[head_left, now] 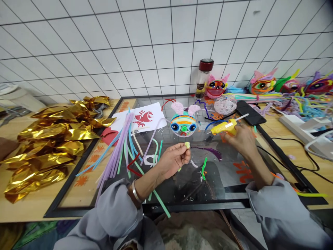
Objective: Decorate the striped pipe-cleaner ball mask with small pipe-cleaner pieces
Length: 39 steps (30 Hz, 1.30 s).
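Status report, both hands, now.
Left hand pinching green piece. Right hand gripping glue gun. Striped mask beyond, clear of both.

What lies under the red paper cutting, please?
A white sheet lies under the red paper cutting, resting on the black-framed glass board. Pipe cleaners cover its lower left edge.

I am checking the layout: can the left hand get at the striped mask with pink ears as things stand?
Probably yes. The left hand, pinching a small yellow-green piece, hovers in front of the striped mask, with only bare glass between; but its fingertips are occupied.
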Each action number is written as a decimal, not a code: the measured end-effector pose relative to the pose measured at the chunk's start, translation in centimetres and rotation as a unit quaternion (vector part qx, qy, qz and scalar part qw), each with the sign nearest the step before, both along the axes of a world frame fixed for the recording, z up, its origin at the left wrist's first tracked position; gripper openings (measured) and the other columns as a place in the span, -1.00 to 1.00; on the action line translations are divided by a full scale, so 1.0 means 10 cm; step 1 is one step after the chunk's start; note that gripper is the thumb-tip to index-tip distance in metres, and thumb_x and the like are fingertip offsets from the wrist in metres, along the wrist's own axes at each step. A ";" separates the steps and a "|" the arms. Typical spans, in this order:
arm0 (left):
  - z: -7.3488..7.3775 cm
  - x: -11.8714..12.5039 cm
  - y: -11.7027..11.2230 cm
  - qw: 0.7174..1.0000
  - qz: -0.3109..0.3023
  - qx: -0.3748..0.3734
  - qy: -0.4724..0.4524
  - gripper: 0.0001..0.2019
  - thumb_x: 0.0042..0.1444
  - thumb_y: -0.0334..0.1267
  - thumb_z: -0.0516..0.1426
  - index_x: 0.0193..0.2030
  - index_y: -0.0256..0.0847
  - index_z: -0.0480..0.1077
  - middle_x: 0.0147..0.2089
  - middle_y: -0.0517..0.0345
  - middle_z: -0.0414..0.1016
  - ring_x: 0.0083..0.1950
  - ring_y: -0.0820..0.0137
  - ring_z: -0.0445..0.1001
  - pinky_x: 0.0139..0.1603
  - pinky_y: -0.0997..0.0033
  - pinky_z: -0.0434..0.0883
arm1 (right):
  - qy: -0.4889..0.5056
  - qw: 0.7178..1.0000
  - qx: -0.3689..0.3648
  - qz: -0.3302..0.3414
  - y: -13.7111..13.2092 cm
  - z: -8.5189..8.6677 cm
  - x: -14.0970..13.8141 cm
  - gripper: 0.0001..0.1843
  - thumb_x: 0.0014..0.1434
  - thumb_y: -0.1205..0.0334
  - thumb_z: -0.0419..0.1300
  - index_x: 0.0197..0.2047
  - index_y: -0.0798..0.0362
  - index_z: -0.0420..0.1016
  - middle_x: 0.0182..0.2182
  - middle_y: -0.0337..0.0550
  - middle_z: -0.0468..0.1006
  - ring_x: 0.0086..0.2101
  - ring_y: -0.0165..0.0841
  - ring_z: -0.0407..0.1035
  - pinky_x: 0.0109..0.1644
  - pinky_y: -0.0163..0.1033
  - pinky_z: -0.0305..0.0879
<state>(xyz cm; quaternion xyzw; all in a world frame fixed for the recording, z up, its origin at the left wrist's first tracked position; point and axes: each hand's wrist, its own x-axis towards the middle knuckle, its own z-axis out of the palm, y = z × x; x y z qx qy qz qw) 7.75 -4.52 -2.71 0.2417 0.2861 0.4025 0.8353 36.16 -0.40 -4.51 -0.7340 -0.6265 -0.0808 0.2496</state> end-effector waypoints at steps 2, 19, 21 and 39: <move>0.01 -0.01 0.00 1.000 -0.018 -0.014 -0.018 -0.80 -0.08 -0.35 0.33 -0.35 -0.36 0.41 -0.46 0.16 0.38 -0.48 0.58 0.37 -0.48 0.63 0.30 | -0.017 0.999 -0.049 0.005 0.01 -0.03 0.01 -0.72 -0.07 0.00 0.24 -0.56 0.01 0.33 -0.55 -0.16 0.31 -0.48 -0.25 0.25 -0.42 -0.21 0.09; 0.17 -0.04 -0.06 0.967 -0.192 -0.049 -0.157 -0.71 -0.19 -0.33 0.36 -0.47 -0.29 0.28 -0.57 0.31 0.03 -0.61 0.64 0.04 -0.63 0.64 0.02 | 0.480 0.782 -0.107 0.384 -0.50 0.47 -1.09 -0.73 0.15 0.07 0.22 -0.13 -0.02 0.59 -0.22 -0.13 0.53 -0.16 -0.31 0.39 -0.06 -0.18 0.29; 0.15 -0.04 -0.05 0.967 -0.190 -0.058 -0.160 -0.71 -0.17 -0.34 0.36 -0.46 -0.31 0.29 -0.57 0.31 0.05 -0.61 0.65 0.06 -0.61 0.66 0.04 | 0.524 0.743 -0.135 0.394 -0.52 0.49 -1.16 -0.76 0.10 0.08 0.27 -0.19 -0.03 0.61 -0.25 -0.15 0.52 -0.17 -0.32 0.39 -0.05 -0.19 0.27; 0.31 -0.04 0.11 0.956 0.088 0.256 0.115 -0.68 -0.10 -0.10 0.33 -0.40 -0.27 0.34 -0.48 0.24 0.27 -0.48 0.57 0.22 -0.47 0.56 0.16 | 0.697 0.669 -0.039 0.256 -0.14 0.69 -1.07 -0.77 -0.21 0.13 0.39 -0.50 0.05 0.50 -0.50 -0.25 0.50 -0.45 -0.45 0.36 -0.32 -0.31 0.30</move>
